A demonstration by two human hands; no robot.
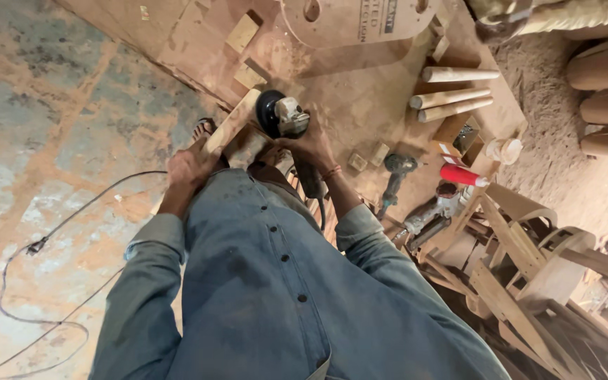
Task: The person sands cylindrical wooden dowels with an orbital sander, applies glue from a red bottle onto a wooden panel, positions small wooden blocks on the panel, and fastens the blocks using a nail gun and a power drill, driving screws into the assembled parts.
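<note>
Soft, even, warm light fills the scene, brightest on the pale, dust-streaked concrete floor [43,162] at the left. Shadows are faint, deepest among the stacked pale wooden chair frames [529,274] at lower right. There is no glare. Wide-lens distortion bends the edges, and the corners look slightly soft.

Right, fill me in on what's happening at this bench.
A person in a blue shirt stands over a dusty floor. The right hand grips an angle grinder, its disc set against a long wooden piece. The left hand holds that piece lower down. A foot in a sandal is beside it. A black cable trails across the floor. Turned wooden legs and a drill lie nearby.
</note>
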